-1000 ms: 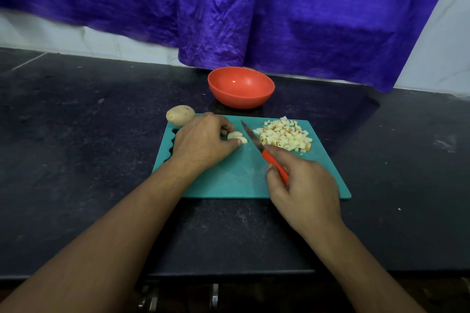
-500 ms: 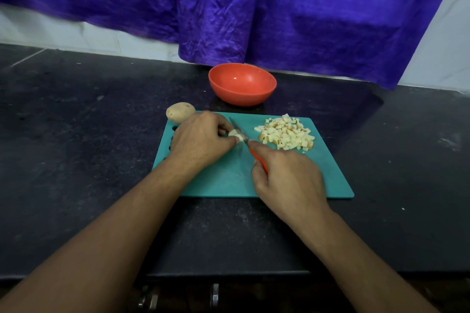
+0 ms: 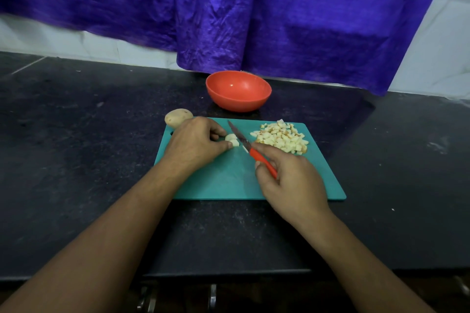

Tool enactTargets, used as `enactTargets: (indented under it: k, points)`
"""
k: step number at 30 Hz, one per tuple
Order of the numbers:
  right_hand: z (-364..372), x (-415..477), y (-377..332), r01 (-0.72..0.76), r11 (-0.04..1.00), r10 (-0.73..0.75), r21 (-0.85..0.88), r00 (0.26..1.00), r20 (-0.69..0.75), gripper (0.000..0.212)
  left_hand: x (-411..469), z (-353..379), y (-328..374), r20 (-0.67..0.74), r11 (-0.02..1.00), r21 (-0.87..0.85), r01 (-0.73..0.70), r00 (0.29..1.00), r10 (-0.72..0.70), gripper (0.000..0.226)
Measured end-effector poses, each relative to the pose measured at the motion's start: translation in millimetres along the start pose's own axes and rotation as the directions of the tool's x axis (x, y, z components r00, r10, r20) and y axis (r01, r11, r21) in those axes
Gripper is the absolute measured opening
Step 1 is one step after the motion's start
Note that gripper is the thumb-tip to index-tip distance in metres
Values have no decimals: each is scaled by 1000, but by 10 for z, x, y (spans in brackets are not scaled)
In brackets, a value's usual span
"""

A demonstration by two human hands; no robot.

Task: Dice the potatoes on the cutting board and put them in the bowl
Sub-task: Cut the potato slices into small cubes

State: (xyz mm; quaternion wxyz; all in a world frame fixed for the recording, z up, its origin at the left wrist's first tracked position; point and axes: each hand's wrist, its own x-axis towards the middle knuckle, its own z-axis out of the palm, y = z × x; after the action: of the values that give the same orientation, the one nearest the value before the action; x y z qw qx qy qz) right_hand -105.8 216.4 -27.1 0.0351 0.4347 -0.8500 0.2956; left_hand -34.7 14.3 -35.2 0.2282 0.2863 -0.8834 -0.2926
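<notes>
Surface (image 3: 76,160): dark, carrying teal cutting board (image 3: 223,180) at centre.
Left hand (image 3: 195,145): fingers pinch potato piece (image 3: 232,139).
Right hand (image 3: 292,180): fingers grip knife (image 3: 254,155).

Your one camera, head-worn and wide-angle, looks forward and down from just above and behind the near edge of the dark counter (image 3: 76,160), close enough that the teal cutting board (image 3: 223,180) sits mid-frame, and faces the purple curtain (image 3: 254,20) hanging along the back wall.
</notes>
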Motion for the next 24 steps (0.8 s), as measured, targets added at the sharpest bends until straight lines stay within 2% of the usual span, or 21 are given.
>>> enactTargets:
  k: [5, 14, 17, 19, 21, 24]
  points:
    - [70, 50, -119, 74, 979, -71, -192, 997, 23, 47, -1, 10, 1, -19, 1000, 1, -1, 1000, 1, 16]
    - [33, 12, -100, 116, 950, -97, -291, 992, 77, 48, -24, 17, 11, -41, 1000, -1, 3, 999, -3, 13]
    - [-35, -75, -30, 76, 972, -61, -224, 995, 72, 45, -17, 12, 7, -37, 1000, -7, 12, 999, -12, 13]
    - [-42, -112, 56, 14, 999, -12, -39, 999, 43, 41, -10, -5, 16, -23, 1000, -4, 10, 1000, -11, 13]
    - [-14, -87, 149, -57, 984, 58, 169, 998, 2, 39, -9, -26, 26, 5, 1000, 4, 4, 1000, -4, 13]
    - [18, -76, 144, -52, 981, 63, 186, 996, -58, 39, -17, -68, 28, 26, 999, -42, 5, 1000, -4, 9]
